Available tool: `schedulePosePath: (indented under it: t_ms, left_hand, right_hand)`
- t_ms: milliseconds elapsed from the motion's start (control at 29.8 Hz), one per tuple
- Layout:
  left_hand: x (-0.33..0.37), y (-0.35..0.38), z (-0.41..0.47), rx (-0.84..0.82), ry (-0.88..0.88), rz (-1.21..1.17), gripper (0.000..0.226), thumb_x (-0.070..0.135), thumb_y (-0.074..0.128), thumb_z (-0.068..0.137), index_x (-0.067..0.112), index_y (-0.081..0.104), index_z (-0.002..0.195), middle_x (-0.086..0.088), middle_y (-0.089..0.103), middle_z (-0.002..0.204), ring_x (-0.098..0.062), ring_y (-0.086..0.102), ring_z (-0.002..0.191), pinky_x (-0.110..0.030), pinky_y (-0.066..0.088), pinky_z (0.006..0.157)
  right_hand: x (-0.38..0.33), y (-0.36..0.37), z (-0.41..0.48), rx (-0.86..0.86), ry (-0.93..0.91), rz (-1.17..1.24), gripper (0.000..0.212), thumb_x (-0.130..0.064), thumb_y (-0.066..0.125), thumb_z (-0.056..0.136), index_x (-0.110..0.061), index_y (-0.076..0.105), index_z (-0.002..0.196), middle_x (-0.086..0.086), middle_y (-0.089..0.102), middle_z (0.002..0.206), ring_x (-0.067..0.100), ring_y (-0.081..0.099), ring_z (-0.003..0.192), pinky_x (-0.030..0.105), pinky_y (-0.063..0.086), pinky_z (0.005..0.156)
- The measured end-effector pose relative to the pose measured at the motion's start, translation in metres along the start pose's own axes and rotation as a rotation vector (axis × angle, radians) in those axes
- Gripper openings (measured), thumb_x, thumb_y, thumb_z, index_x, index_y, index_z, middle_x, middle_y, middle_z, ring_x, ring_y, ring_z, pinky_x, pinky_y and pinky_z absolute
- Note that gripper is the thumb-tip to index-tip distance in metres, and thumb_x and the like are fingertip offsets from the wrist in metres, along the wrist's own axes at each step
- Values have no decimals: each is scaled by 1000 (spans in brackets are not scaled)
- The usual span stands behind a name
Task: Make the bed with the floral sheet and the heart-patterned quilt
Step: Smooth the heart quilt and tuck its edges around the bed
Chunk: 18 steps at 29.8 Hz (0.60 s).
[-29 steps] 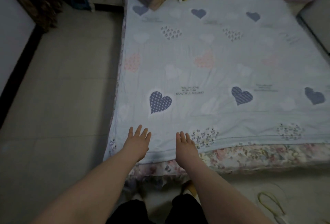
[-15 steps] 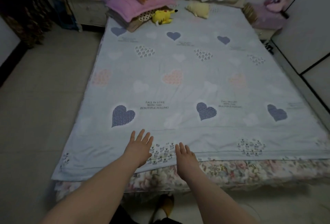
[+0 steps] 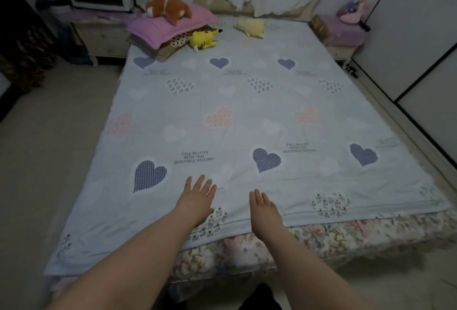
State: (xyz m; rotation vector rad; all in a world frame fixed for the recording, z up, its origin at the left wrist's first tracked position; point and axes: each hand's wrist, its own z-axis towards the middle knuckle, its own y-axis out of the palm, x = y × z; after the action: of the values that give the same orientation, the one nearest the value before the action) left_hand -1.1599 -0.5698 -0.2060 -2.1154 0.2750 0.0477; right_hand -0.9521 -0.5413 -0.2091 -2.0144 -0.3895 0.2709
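Observation:
The pale blue heart-patterned quilt [image 3: 237,117] lies spread flat over the whole bed. Under it, the floral sheet [image 3: 321,238] shows as a strip along the foot edge. My left hand [image 3: 196,199] lies flat on the quilt near the foot edge, fingers straight and spread. My right hand [image 3: 264,210] is flat on the quilt to its right, fingers straight and together. Neither hand holds fabric.
At the head of the bed lie a pink pillow [image 3: 170,28] with a brown plush dog [image 3: 169,9], a yellow plush [image 3: 204,39] and a cream plush [image 3: 251,27]. Nightstands [image 3: 101,40] flank the bed. A white wardrobe [image 3: 418,37] stands on the right; bare floor on the left.
The view has lifted and shifted right, bringing the head of the bed in. Both hands have slid rightward along the foot of the quilt and a little farther onto it, staying flat.

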Motion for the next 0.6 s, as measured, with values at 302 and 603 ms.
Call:
schedulePosePath:
  t_ms: [302, 603]
  left_hand:
    - [51, 8, 24, -76, -185, -130, 71, 46, 29, 105, 12, -6, 157, -9, -7, 165, -31, -12, 150, -52, -8, 119]
    - [115, 84, 54, -190, -94, -248, 68, 23, 45, 103, 8, 7, 156, -12, 3, 164, -29, 0, 152, -40, 3, 121]
  right_hand:
    - [97, 3, 26, -56, -216, -88, 79, 4, 47, 94, -6, -1, 156, 13, -3, 164, 30, 4, 151, 39, 17, 122]
    - [138, 65, 63, -249, -398, -105, 73, 7, 44, 92, -10, 13, 156, 13, 10, 163, 27, 12, 150, 36, 19, 121]
